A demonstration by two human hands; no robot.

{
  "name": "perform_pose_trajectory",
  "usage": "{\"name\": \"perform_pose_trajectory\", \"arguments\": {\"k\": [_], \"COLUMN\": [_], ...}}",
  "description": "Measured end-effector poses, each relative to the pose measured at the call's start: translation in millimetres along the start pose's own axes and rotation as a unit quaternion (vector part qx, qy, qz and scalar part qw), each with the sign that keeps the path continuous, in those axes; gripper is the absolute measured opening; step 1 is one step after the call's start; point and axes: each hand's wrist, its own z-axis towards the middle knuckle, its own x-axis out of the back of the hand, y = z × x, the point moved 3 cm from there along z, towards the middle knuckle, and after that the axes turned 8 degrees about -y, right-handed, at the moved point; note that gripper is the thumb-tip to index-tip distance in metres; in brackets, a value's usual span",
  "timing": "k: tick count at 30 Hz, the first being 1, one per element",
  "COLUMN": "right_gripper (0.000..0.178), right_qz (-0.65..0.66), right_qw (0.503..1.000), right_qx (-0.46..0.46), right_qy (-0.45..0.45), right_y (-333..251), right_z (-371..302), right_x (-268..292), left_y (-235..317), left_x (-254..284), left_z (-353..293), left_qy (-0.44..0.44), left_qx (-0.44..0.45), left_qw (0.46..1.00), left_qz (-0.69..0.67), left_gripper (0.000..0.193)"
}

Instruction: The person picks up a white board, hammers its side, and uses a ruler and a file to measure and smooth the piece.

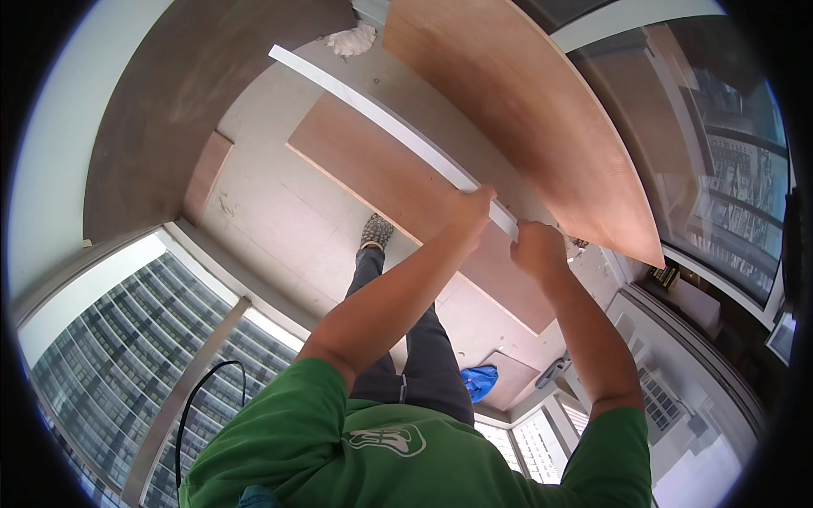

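The strip [385, 121] slants from far left to near right, left hand [472, 212] curled round it, right hand's [540, 245] fingers gripping its near end.

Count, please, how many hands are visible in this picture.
2: the left hand gripping the white strip, and the right hand at the strip's lower-right end. No other hand shows.

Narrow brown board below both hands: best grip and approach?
Likely the near long edge of the narrow brown board, coming in from the near-left side, gripping across its thickness. That edge is straight and mostly exposed; the white strip, left hand and right hand crowd the far edge.
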Motion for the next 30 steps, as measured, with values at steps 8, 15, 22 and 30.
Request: {"name": "perform_pose_trajectory", "arguments": {"k": [8, 15, 22, 30], "right_gripper": [0.009, 0.012, 0.055, 0.064], "right_qz": [0.041, 0.044, -0.085, -0.016], "right_qw": [0.999, 0.998, 0.977, 0.993], "right_qx": [0.029, 0.024, -0.009, -0.036], "right_qy": [-0.006, -0.031, -0.195, -0.113], "right_y": [-18, -47, -90, -124], "right_z": [-17, -19, 6, 32], "right_x": [-53, -116, -200, -288], "left_y": [-41, -87, -144, -194], "left_x": [37, 94, 160, 224], "left_z": [-11, -10, 18, 76], "left_qy": [-0.036, -0.047, -0.120, -0.107], "left_qx": [0.036, 0.062, 0.111, 0.088], "left_qw": [0.997, 0.995, 0.984, 0.981], "left_qz": [-0.051, -0.055, -0.071, -0.138], "left_gripper": [0.032, 0.033, 0.035, 0.035]}}
